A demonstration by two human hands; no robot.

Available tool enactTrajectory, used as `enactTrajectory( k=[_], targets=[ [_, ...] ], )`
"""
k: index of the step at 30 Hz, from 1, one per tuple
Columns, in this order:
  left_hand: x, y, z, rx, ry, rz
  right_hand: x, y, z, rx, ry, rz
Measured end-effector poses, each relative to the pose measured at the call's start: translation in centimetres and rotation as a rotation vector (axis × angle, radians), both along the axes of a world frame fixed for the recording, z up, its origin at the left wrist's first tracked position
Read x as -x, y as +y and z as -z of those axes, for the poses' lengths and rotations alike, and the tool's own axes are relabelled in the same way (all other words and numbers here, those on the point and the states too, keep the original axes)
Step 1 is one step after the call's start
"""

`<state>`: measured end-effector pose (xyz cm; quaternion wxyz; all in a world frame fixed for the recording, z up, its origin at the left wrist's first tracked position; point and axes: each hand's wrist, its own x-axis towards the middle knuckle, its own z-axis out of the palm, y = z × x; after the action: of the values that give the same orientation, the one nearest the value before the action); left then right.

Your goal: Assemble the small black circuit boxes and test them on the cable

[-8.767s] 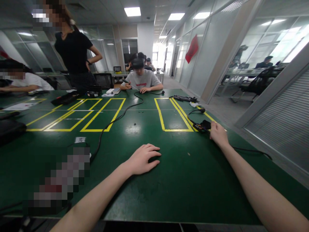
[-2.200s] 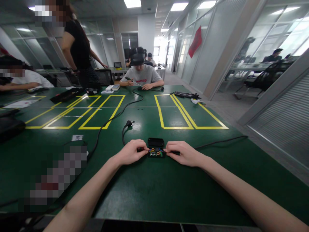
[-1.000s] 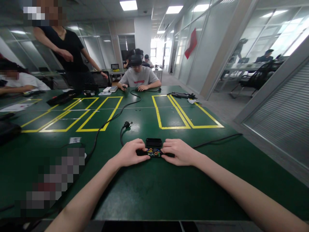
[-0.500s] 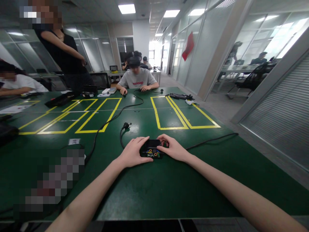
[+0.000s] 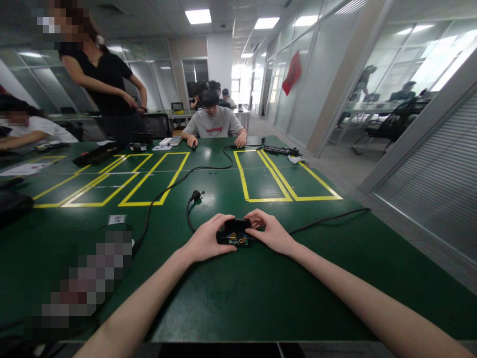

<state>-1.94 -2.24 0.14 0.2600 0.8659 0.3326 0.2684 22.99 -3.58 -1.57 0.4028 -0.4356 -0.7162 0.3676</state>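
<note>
An opened black power adapter [image 5: 234, 243] lies on the table in front of me, its circuit board with coils and coloured parts exposed. Its black cover [image 5: 237, 223] is raised on edge along the far side of the board. My left hand [image 5: 208, 237] is closed round the adapter's left end, with the thumb along the near side and the fingers behind. At the right end of the cover, my right hand [image 5: 274, 232] pinches with thumb and fingers. Its fingertips are partly hidden behind the cover. A mains plug [image 5: 196, 196] on a black cord lies just beyond my left hand.
The green table [image 5: 223, 303] carries yellow tape rectangles [image 5: 270, 200]. A black cable [image 5: 331, 215] runs off to the right, and a long cord [image 5: 147, 219] crosses on the left near a blurred-out object [image 5: 89, 273]. Opposite sits a co-worker [image 5: 214, 122]; another person [image 5: 100, 74] stands at left.
The cover has tilted, showing more of its outer face, while both hands keep their hold. Across the table, the co-worker's hand and a cable have shifted right. The standing person's arms have moved.
</note>
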Motion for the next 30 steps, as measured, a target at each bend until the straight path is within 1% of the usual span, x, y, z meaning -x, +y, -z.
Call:
enactTrajectory(
  k=[6,11,14,19,26,30],
  targets=[
    [-0.1,-0.1,-0.1,0.013,-0.038,-0.019,-0.2,-0.5,-0.7,-0.127,-0.123,-0.072],
    [-0.1,-0.2,-0.4,-0.006,-0.027,-0.005,-0.5,-1.1,-1.4,-0.251,-0.211,-0.181],
    [-0.2,-0.3,-0.6,-0.023,-0.028,0.019,-0.6,-1.3,-1.6,-0.265,-0.246,-0.213],
    [-0.3,-0.7,-0.6,-0.029,-0.018,0.041,-0.7,-1.3,-1.6,-0.288,-0.329,-0.201],
    [-0.5,-0.8,-0.2,-0.031,-0.033,0.067,-0.9,-1.3,-1.7,-0.260,-0.306,-0.214],
    [-0.6,-0.8,-0.3,-0.051,-0.021,0.067,-0.7,-1.5,-1.8,-0.292,-0.409,-0.241]
  ],
)
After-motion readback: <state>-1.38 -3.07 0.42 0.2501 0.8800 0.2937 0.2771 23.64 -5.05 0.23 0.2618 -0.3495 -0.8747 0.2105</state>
